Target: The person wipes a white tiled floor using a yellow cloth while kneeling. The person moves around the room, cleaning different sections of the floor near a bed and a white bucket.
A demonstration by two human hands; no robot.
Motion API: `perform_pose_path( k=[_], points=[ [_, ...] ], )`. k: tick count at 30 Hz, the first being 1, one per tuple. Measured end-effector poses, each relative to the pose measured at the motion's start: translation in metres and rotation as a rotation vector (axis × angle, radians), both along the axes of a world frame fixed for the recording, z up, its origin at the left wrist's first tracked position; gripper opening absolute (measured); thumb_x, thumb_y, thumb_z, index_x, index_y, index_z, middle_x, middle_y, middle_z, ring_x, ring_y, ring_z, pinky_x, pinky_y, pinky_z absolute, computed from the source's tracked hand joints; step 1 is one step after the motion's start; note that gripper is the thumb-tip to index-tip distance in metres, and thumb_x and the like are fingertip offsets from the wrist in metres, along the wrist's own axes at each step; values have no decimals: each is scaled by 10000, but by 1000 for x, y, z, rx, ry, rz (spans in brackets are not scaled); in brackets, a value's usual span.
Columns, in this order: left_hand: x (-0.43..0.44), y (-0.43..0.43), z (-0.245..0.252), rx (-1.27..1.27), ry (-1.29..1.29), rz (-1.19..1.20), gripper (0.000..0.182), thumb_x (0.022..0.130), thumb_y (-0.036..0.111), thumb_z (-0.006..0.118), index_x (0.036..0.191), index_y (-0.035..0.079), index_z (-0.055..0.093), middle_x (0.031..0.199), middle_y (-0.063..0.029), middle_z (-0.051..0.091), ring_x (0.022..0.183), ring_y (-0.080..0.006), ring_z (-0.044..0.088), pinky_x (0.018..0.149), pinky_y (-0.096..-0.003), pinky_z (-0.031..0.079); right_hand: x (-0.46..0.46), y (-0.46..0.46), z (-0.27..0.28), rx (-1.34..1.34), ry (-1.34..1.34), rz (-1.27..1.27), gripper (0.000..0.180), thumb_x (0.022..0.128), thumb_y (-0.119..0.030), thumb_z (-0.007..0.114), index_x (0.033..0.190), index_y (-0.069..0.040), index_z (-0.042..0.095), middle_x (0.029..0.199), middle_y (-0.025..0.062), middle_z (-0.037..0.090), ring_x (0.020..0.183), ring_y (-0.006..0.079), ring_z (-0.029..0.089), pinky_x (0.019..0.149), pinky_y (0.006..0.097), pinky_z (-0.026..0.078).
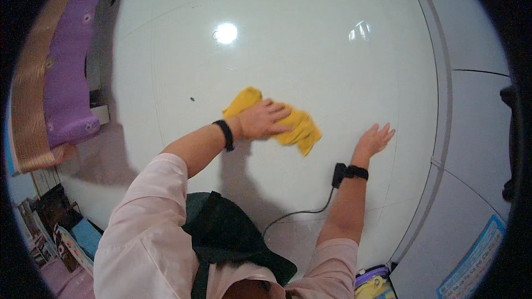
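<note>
A crumpled yellow cloth (305, 126) lies on the white, glossy floor (299, 58) in front of me. My left hand (264, 120) is over the cloth with the palm down, fingers spread across its folds. Slight blur shows around the cloth's right end. Off to the right, my right hand (374, 139) holds nothing, its fingers apart; whether it rests on the floor cannot be told. Its wrist carries a black strap with a small box (339, 175), from which a black cable (297, 212) runs towards my body. Another black band (225, 135) circles my left wrist.
A bed edge with a purple cover (70, 62) and a woven tan mat (31, 91) borders the left. Books (62, 220) stand at the lower left. A tiled wall (478, 116) rises on the right. A yellow-and-purple bag (374, 282) sits by it. A dark speck (192, 99) dots the floor.
</note>
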State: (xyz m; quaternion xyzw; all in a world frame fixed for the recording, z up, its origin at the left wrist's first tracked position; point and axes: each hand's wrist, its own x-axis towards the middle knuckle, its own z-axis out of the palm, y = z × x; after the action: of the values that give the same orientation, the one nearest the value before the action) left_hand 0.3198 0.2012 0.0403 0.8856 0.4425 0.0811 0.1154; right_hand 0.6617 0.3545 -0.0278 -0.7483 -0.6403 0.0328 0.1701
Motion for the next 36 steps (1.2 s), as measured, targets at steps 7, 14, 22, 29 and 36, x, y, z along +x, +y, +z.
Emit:
perform_pose_path(
  k=[7,14,22,29,36],
  points=[
    [-30,166,-18,167,88,446,433,852,279,589,1277,282,509,1264,-120,501,1117,-280,514,881,-424,420,-29,-1,-1,49,-219,-36,500,930,-296,510,1321,-1,413,1409,277,345,1275,414,379,1040,534,293],
    [-68,277,-31,202,165,563,457,842,282,587,1293,282,512,1272,-143,518,1143,-331,507,920,-449,410,-41,-2,6,-47,-255,-75,535,926,-348,496,1329,-9,404,1418,279,335,1290,440,348,1034,578,272],
    [-76,329,-16,335,-190,716,390,823,153,618,1199,243,570,1058,-149,598,973,-324,569,826,-413,460,-48,0,20,-155,-180,-126,540,919,-321,497,1341,-2,385,1436,260,313,1336,421,276,1085,554,211],
    [7,132,28,-454,-630,514,523,855,483,578,1116,30,619,995,-160,668,910,-280,639,812,-402,488,-50,0,20,-201,-163,-158,554,904,-308,524,1348,-10,381,1466,240,273,1365,394,236,1109,530,182],
    [35,144,-23,-74,-121,-176,439,781,241,593,1217,239,550,1164,-126,522,955,-262,553,723,-415,456,-46,0,19,-211,-165,-119,561,913,-321,507,1363,-17,365,1475,236,255,1375,395,219,1104,541,175]
  ],
)
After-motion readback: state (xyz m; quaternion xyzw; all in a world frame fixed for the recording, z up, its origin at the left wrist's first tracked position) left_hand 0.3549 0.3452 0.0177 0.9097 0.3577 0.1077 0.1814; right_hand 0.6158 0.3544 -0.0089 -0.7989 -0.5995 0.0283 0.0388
